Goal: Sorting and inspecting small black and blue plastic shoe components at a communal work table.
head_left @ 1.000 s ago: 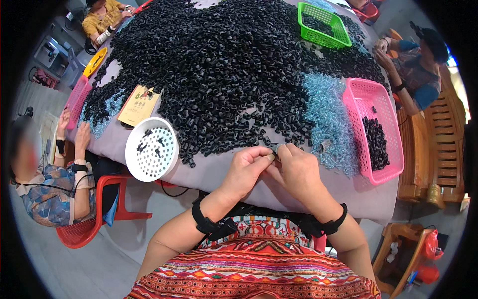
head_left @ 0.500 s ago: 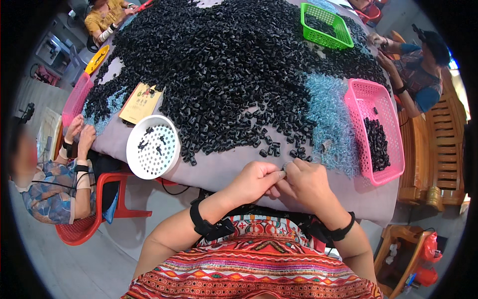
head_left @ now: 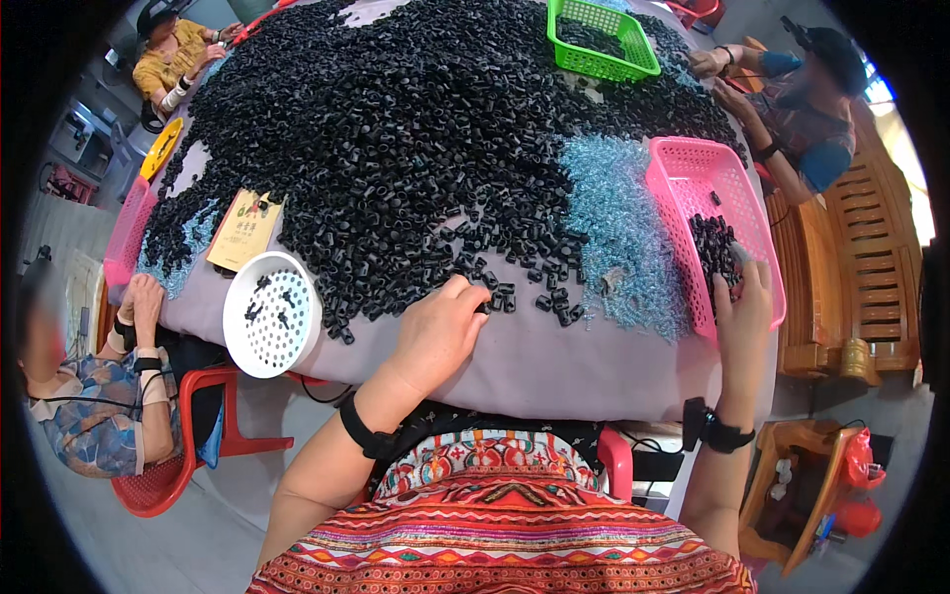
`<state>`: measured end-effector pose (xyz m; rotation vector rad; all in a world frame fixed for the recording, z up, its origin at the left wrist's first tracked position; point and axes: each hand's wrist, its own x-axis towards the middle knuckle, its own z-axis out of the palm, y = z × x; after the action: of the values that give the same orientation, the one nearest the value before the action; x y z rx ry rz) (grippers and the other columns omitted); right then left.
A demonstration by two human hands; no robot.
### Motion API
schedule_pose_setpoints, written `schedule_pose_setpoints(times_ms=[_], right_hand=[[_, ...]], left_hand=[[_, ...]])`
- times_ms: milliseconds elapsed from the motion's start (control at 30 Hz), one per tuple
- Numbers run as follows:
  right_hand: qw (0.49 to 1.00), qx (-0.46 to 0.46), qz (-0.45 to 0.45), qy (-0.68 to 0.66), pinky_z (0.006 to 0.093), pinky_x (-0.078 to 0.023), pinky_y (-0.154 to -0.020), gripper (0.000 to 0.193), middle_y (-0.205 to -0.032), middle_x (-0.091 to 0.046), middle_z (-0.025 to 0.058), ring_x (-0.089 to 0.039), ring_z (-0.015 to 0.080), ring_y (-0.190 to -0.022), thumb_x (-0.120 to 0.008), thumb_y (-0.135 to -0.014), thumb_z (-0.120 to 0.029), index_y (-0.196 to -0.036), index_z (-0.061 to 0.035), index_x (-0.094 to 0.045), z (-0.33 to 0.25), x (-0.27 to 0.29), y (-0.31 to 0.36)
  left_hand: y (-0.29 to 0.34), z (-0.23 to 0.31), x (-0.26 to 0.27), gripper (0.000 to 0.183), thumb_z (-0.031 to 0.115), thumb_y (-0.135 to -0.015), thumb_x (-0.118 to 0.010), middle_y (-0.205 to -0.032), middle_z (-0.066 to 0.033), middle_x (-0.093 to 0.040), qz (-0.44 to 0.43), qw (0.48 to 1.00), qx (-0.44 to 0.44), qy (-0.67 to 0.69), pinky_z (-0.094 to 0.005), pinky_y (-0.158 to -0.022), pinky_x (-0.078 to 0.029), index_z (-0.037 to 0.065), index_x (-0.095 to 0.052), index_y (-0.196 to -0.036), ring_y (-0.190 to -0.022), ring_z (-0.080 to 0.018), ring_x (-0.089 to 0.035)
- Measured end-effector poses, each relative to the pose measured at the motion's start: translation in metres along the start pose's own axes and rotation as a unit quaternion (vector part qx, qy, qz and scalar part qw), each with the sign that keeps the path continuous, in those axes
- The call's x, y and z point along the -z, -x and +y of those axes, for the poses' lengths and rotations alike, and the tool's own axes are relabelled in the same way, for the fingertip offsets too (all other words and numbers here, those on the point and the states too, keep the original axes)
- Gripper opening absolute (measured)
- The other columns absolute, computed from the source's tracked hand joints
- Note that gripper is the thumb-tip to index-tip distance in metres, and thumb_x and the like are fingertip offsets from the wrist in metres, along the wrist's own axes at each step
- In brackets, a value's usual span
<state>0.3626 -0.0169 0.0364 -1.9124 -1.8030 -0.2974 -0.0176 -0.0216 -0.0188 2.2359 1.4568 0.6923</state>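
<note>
My left hand (head_left: 440,327) is at the near edge of a big heap of small black plastic caps (head_left: 426,148). Its thumb and fingers close on one black cap (head_left: 484,307). Over on the right, my right hand (head_left: 747,302) reaches into a pink plastic basket (head_left: 661,188), its thumb and fingers apart above a pile of black pieces (head_left: 711,243). A greyish covering or object shows at one fingertip; which it is I cannot tell. Between the hands lies a spread of small clear bluish pieces (head_left: 623,238).
A white perforated bowl (head_left: 235,315) with a few black pieces stands left, by a yellow booklet (head_left: 244,233). A green basket (head_left: 604,61) sits at the far side. Co-workers sit left (head_left: 109,396), far left (head_left: 178,59) and right (head_left: 821,119). A wooden bench (head_left: 876,267) stands right.
My hands were together at the table's near edge and have parted. The left moved to the black caps; the right went into the pink basket. The whole view has shifted slightly.
</note>
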Motion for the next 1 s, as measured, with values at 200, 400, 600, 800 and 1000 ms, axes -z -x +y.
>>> schedule_pose_setpoints(times_ms=[200, 400, 600, 800, 1000], right_hand=[[0.950, 0.092, -0.166, -0.247, 0.0440, -0.050, -0.070, 0.017, -0.085, -0.059, 0.0174, -0.061, 0.0386, -0.082, -0.069, -0.082, -0.004, -0.098, -0.0005, -0.062, -0.087, -0.018, 0.052], [0.957, 0.047, -0.180, -0.221, 0.0470, -0.048, -0.068, 0.016, -0.083, -0.058, 0.0184, -0.060, 0.0403, -0.080, -0.069, -0.081, -0.003, -0.088, -0.0007, -0.055, -0.103, -0.051, 0.067], [0.949, 0.025, -0.180, -0.259, 0.0452, -0.049, -0.068, 0.015, -0.083, -0.057, 0.0178, -0.060, 0.0396, -0.079, -0.066, -0.080, 0.001, -0.088, 0.0000, -0.053, -0.102, -0.057, 0.065], [0.951, 0.016, -0.171, -0.259, 0.0380, -0.050, -0.063, 0.015, -0.083, -0.058, 0.0152, -0.063, 0.0323, -0.072, -0.065, -0.081, 0.002, -0.089, 0.0004, -0.052, -0.102, -0.046, 0.062], [0.887, 0.001, -0.221, -0.405, 0.0378, -0.050, -0.062, 0.017, -0.084, -0.059, 0.0150, -0.061, 0.0305, -0.068, -0.066, -0.082, 0.001, -0.091, 0.0008, -0.053, -0.127, -0.027, 0.055]], left_hand=[[0.001, -0.002, -0.002, 0.018, 0.015, -0.087, -0.071, -0.092, -0.0093, -0.059, 0.011, 0.998, -0.038, -0.041, -0.0404, -0.065, -0.052, 0.008, -0.063, -0.101, -0.077, -0.0305, -0.065], [0.007, -0.006, -0.001, 0.019, 0.016, -0.086, -0.071, -0.092, -0.0093, -0.059, -0.005, 0.998, -0.042, -0.035, -0.0412, -0.067, -0.053, 0.007, -0.063, -0.101, -0.079, -0.0316, -0.065], [0.007, -0.008, 0.001, 0.016, 0.015, -0.087, -0.070, -0.092, -0.0097, -0.060, -0.008, 0.999, -0.049, -0.022, -0.0412, -0.069, -0.053, 0.007, -0.063, -0.098, -0.083, -0.0323, -0.064], [0.013, 0.001, -0.002, 0.014, 0.014, -0.093, -0.065, -0.090, -0.0084, -0.064, 0.006, 0.994, -0.013, 0.106, -0.0346, -0.065, -0.052, 0.005, -0.063, -0.104, -0.075, -0.0234, -0.065], [0.009, 0.025, -0.009, 0.013, 0.009, -0.098, -0.061, -0.083, -0.0024, -0.067, -0.148, 0.844, 0.176, 0.485, -0.0240, -0.062, -0.052, 0.000, -0.063, -0.107, -0.066, -0.0055, -0.060]])
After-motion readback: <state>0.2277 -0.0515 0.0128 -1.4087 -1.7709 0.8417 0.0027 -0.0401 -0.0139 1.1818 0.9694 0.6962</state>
